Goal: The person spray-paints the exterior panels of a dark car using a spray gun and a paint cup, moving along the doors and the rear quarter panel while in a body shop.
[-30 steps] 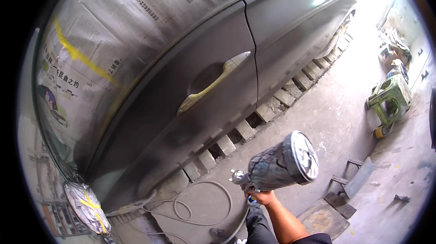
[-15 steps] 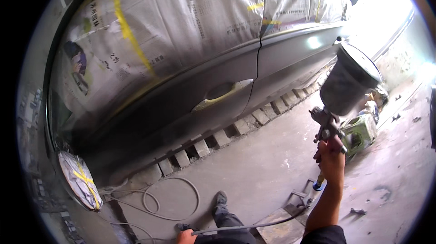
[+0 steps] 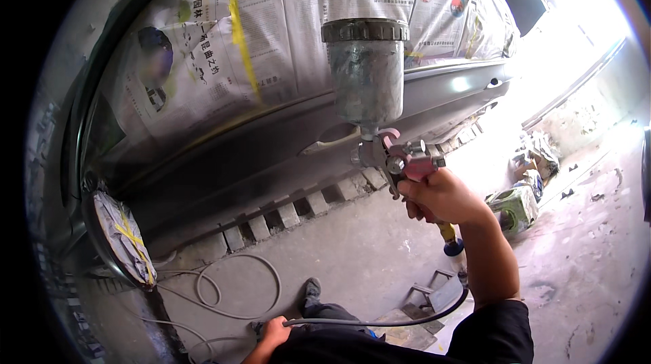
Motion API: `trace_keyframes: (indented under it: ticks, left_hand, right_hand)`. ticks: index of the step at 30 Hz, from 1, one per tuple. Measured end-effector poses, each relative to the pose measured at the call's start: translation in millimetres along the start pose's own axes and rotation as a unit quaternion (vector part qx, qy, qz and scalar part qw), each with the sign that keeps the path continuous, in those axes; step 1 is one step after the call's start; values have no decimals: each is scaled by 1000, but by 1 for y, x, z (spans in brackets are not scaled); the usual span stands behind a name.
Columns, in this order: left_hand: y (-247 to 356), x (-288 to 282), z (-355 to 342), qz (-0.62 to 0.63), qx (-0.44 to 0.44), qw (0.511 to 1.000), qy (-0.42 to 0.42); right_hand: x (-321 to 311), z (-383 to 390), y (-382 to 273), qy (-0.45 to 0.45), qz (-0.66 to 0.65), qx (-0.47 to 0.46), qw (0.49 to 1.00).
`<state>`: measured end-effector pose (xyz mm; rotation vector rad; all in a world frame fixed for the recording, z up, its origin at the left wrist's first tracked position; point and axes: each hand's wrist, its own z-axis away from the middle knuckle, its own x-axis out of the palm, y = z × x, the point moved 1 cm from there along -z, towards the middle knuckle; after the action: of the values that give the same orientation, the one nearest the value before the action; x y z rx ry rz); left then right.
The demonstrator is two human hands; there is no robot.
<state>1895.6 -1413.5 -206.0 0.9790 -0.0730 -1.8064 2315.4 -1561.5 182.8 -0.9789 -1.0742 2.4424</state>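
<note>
My right hand (image 3: 434,194) grips a pink-and-silver spray gun (image 3: 405,159) with a grimy cup (image 3: 365,76) upright on top, held in front of the car's dull dark side (image 3: 244,164). The gun's head partly covers the door near its pale-taped handle (image 3: 319,145). A hose runs below from the gun to my left hand (image 3: 271,333), which is closed round that hose (image 3: 380,323) at the lower edge. Newspaper masking (image 3: 285,38) with yellow tape covers the upper part of the car, and the mirror (image 3: 127,235) at left is wrapped in taped paper.
Coiled hose (image 3: 271,272) lies on the floor (image 3: 346,242) below the car, beside a row of grated blocks (image 3: 288,213). A green stool (image 3: 515,208) and heaped rags (image 3: 536,154) sit by the wall at right. A metal step (image 3: 441,289) stands lower right.
The view has tilted up toward the masked windows. The spray gun has risen from low, then right, to the middle before the door, its cup now upright. My left hand has come into view on the hose.
</note>
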Motion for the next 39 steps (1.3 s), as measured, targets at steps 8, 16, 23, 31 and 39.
trace_keyframes:
  ticks: [8, 16, 23, 31, 39]
  left_hand:
    - [-3, -18, 16, -28, 2, 999, 30]
    - [-27, -27, 16, -76, -52, 994, 52]
    - [-71, -37, 25, -146, -97, 983, 45]
    - [-144, -32, 52, -161, -89, 983, -1]
    - [-228, -36, 98, -100, -53, 993, 34]
  right_hand:
    - [-36, -5, 102, 281, -69, -21, 957]
    - [-39, -8, 232, 537, -188, -69, 819]
    - [111, -30, 295, 415, -222, -90, 878]
    - [271, -6, 359, 330, -65, -116, 934]
    - [337, -31, 249, 492, -78, -183, 848]
